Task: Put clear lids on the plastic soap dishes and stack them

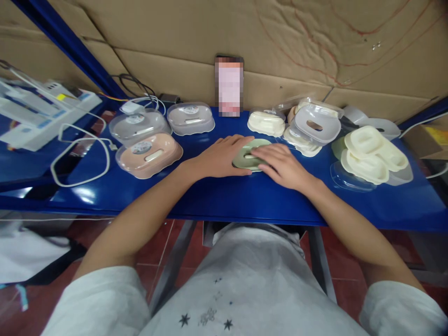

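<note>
An oval green soap box [242, 161] lies on the blue table in front of me, with a small pale strip [249, 156] in the slot on its top. My left hand [224, 156] is closed round its left side, fingers behind and thumb along the front. From the right, my right hand [283, 163] grips it, fingertips over the top by the strip and thumb at the near edge. The two hands hide much of the box. To the left of my hands stands a pink soap box [157, 161] under a clear lid with a round label.
Two greyish lidded boxes [191, 122] stand behind the pink one. Cream and grey parts [317, 123] are piled at the back right, more cream trays [367, 158] at the right. A phone [229, 88] leans on the cardboard wall. White cables [80, 182] and a power strip [52, 114] lie left.
</note>
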`<state>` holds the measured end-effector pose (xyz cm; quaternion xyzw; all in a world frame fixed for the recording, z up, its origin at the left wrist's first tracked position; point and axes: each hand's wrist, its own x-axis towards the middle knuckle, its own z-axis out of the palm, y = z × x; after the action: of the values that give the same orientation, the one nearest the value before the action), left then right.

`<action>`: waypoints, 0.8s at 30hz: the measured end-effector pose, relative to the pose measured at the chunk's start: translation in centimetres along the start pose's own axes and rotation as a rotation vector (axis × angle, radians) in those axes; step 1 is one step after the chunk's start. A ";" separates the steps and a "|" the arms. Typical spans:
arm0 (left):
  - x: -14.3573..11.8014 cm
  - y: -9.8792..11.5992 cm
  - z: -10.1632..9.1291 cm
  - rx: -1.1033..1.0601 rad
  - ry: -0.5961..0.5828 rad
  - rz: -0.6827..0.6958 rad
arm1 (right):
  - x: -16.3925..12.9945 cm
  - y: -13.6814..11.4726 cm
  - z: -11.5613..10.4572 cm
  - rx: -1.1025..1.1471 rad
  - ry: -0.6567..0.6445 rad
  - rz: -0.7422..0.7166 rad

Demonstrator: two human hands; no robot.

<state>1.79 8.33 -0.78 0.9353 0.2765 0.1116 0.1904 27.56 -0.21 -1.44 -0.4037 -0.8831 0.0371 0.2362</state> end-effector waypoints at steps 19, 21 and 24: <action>0.0 -0.6 -0.2 -0.009 -0.042 -0.010 | -0.3 1.3 0.8 0.031 -0.020 0.035; 0.0 -0.5 -0.2 0.005 -0.079 -0.032 | -0.3 1.3 0.7 0.035 -0.035 0.029; 0.0 -0.4 0.0 -0.008 -0.087 -0.052 | -0.4 1.2 0.8 -0.004 -0.059 0.024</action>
<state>1.58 8.63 -0.98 0.9311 0.2916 0.0667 0.2086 28.24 0.39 -2.61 -0.4134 -0.8849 0.0499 0.2087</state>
